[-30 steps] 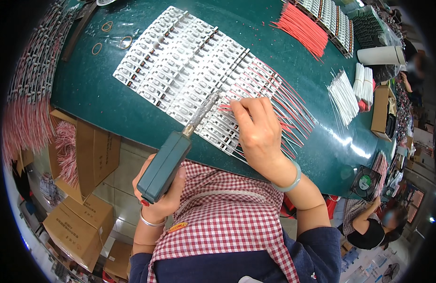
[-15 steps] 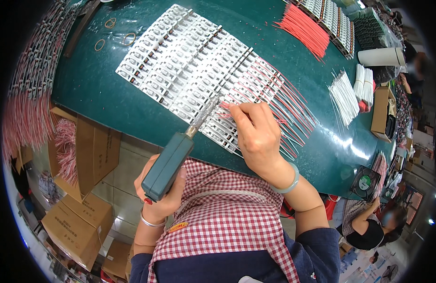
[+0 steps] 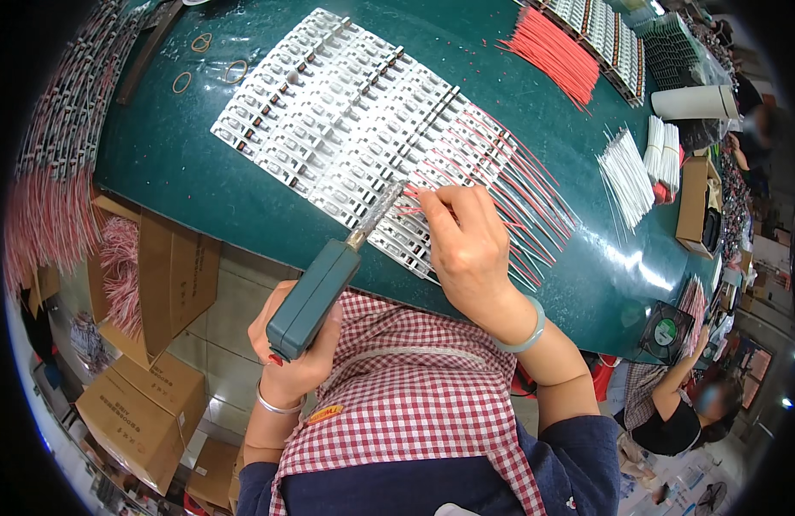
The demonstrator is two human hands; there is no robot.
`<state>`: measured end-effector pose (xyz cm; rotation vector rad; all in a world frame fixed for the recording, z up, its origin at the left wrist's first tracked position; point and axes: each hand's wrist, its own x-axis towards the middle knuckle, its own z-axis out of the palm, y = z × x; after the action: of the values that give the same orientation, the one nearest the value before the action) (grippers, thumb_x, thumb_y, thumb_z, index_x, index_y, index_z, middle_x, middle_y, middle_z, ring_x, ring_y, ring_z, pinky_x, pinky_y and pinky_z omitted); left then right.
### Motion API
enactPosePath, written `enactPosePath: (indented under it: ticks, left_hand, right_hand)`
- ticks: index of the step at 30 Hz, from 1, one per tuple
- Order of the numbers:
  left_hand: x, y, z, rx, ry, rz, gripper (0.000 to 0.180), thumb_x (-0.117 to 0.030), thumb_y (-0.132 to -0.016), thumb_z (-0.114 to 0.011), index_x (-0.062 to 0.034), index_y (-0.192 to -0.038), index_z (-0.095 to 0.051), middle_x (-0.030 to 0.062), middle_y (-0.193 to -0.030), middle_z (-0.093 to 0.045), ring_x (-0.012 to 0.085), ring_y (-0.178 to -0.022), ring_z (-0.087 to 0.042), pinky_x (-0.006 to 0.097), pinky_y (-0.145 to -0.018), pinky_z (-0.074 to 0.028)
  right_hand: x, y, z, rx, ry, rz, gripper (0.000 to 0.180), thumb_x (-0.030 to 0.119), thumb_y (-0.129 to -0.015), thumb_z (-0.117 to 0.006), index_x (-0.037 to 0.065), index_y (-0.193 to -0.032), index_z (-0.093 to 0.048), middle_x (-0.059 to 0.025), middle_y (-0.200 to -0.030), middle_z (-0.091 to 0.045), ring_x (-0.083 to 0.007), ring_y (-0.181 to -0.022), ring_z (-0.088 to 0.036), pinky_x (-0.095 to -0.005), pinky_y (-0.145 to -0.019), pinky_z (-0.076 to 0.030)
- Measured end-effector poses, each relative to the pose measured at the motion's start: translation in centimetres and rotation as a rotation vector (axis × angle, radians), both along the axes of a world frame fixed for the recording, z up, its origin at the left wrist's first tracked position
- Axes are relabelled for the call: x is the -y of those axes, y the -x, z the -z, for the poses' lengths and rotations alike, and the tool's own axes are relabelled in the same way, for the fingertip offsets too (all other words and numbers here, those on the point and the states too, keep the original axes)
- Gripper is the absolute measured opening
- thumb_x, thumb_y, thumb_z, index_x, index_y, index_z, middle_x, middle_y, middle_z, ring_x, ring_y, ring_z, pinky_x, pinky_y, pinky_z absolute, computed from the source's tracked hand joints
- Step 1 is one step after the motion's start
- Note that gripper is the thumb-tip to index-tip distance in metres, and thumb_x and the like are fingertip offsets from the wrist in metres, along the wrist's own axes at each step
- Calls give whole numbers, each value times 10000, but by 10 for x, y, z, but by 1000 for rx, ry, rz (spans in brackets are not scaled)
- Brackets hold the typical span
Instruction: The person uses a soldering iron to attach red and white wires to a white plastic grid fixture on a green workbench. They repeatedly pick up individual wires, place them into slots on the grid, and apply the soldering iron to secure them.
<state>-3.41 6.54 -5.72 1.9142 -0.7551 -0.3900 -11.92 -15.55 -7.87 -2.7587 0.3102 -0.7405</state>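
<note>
In the head view, your left hand (image 3: 307, 365) is wrapped round the gun (image 3: 316, 297), its tip over the panel (image 3: 328, 125). Your right hand (image 3: 470, 249) has thumb and forefinger closed on a red wire (image 3: 412, 191) — over the panel, just beside the tip. Right of the panel lie white wires (image 3: 626, 176); left of it, rubber bands (image 3: 181, 75).

Dark green tool (image 3: 314, 298); red and white wires (image 3: 528, 206); red-and-white checked apron (image 3: 406, 421).
</note>
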Motion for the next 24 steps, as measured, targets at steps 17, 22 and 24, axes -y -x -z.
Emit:
enactPosePath:
  ticks: [17,22,24]
  left_hand:
    - [-12,7,7,-35,92,-90,243,37,-756,-743,62,-995,-702,167,-935,-704,219,-770,-698,278,-668,-548]
    - [-15,7,8,-51,89,-93,243,42,-755,-744,62,-993,-701,166,-941,-705,227,-781,-698,289,-690,-552]
    - [-16,8,8,-21,72,-87,242,43,-751,-746,64,-988,-700,162,-939,-705,234,-783,-698,299,-698,-553]
  right_hand:
    - [0,-1,1,34,14,4,310,-31,-695,-649,-71,-1002,-655,-115,-882,-579,-251,-767,-552,-329,-599,-474]
    - [-6,2,0,59,0,-17,306,-26,-698,-651,-70,-1001,-660,-114,-878,-585,-248,-763,-551,-327,-601,-474]
    - [-8,2,0,48,-10,-15,296,-22,-705,-652,-69,-998,-663,-114,-878,-586,-247,-763,-551,-327,-603,-475]
